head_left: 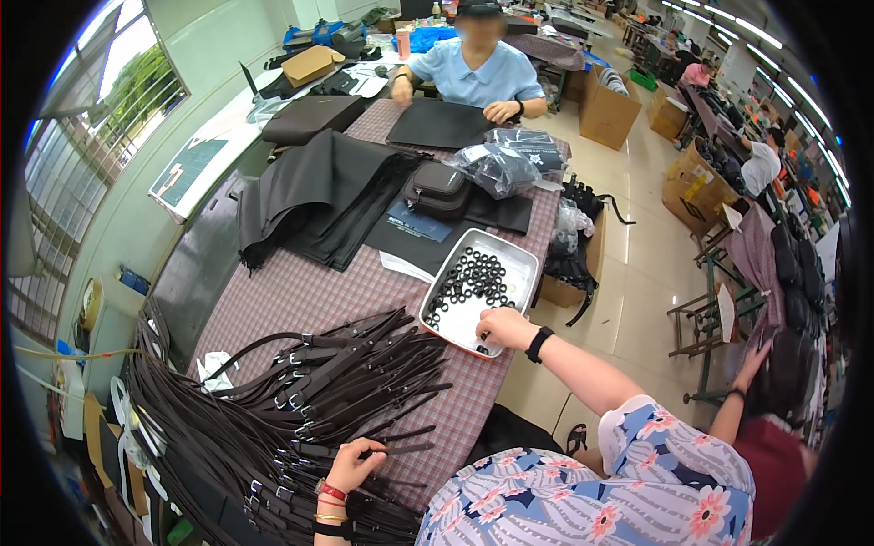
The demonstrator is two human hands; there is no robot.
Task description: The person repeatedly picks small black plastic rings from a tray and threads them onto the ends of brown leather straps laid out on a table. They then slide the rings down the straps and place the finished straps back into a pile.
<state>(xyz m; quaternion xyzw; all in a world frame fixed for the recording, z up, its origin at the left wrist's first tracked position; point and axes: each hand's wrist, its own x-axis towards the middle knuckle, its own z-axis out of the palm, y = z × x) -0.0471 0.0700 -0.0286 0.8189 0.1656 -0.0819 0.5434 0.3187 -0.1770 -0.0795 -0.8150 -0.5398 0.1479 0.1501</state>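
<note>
Though slim, flat leather-like straps (350, 378)

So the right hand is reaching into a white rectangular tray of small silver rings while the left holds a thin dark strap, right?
Not quite: the head view shows small black rings, not silver; the right hand does reach into the white tray, and the left hand holds the strap.

straps (364, 364): dark brown | buckles (296, 399): silver | rings (481, 274): black | tray (458, 320): white inside, orange-red along lower edge | tablecloth (250, 314): checked, reddish and grey | blouse (619, 496): blue, with pink flowers and grey leaf shapes | right wristband (538, 344): black | left bracelet (332, 492): red | co-worker's shirt (475, 75): light blue | sheets (305, 200): black | cartons (608, 111): tan | wall (223, 45): pale green | floor (628, 214): cream | bottle (403, 45): pink
</note>
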